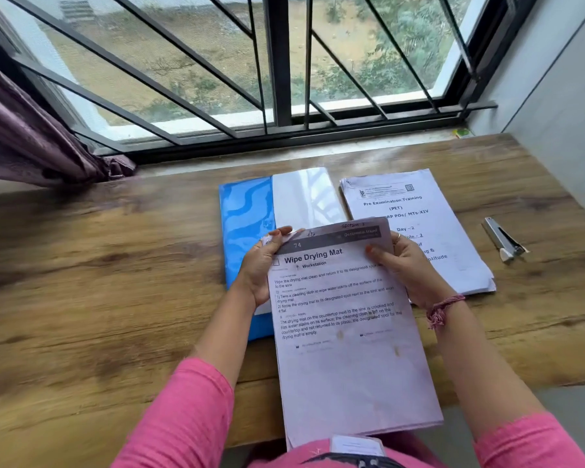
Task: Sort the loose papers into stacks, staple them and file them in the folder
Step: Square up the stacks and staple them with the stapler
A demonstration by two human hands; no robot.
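A dark purple curtain is seen bunched at the far left corner of the brown wood-grain table, below a window fitted with black metal bars. Near the middle of the table, close to its far edge, a bright blue plastic folder is laid flat, and a glossy white sheet is set on its right half.

In front of the folder, a sheaf of white printed papers headed "Wipe Drying Mat" is held tilted above the near edge of the table. Its upper left corner is pinched by the left hand, whose thumb is laid on the front of the top page while the fingers are curled behind it. Its upper right edge is gripped by the right hand, the thumb pressed on the front and the fingers wrapped behind. Pink sleeves are worn on both arms, and a pink thread band is tied round the right wrist.

Just right of the folder, a second stack of white papers titled "Pre Examination Training" is rested flat on the table, partly covered by the held sheaf and the right hand. Further right, near the right edge, a small silver metal stapler is laid apart from the stack. A small green and yellow object is seen at the far right corner.
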